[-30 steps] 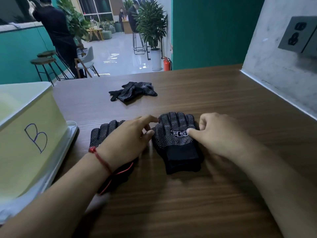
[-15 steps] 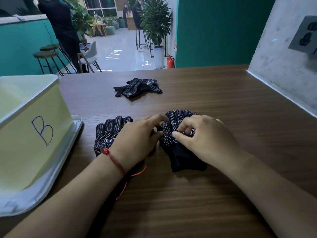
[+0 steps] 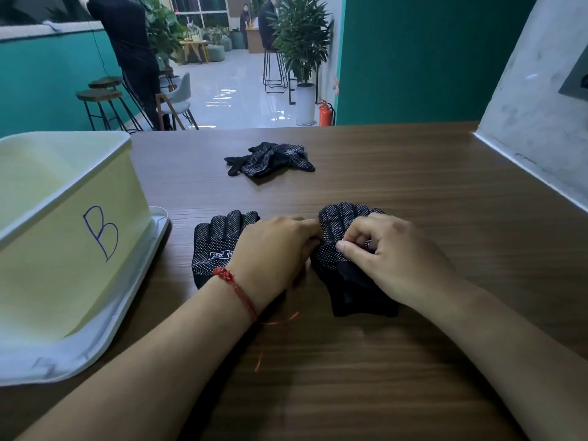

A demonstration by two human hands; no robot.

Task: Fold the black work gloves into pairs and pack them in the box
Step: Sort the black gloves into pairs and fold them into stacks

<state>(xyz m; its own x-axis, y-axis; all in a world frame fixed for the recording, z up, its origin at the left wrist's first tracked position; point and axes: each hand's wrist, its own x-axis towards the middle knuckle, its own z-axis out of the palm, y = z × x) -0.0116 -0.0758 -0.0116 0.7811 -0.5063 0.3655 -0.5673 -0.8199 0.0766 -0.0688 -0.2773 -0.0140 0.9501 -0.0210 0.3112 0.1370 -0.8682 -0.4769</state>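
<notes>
The right hand [image 3: 393,261] has moved in over the right glove [image 3: 345,281], which lies flat on the surface [image 3: 413,192] with its fingertips pointing away. A second ago this hand rested at the glove's right edge with the thumb on the white label. Now its fingers [image 3: 362,232] are curled and pinch the dotted cloth against the thumb, covering the label. The left hand [image 3: 273,249], with a red string at the wrist, has slid rightward too. Its fingers reach out nearly straight, tips touching the right glove's left edge and holding nothing. That shift leaves more of the left glove [image 3: 219,240] showing than before, its label now half in sight, and it lies just beside the right glove under the left wrist. The loose gloves [image 3: 270,159] farther back have not moved. The box [image 3: 63,224] marked B stands at the left on its lid [image 3: 95,345], well apart from both hands.
</notes>
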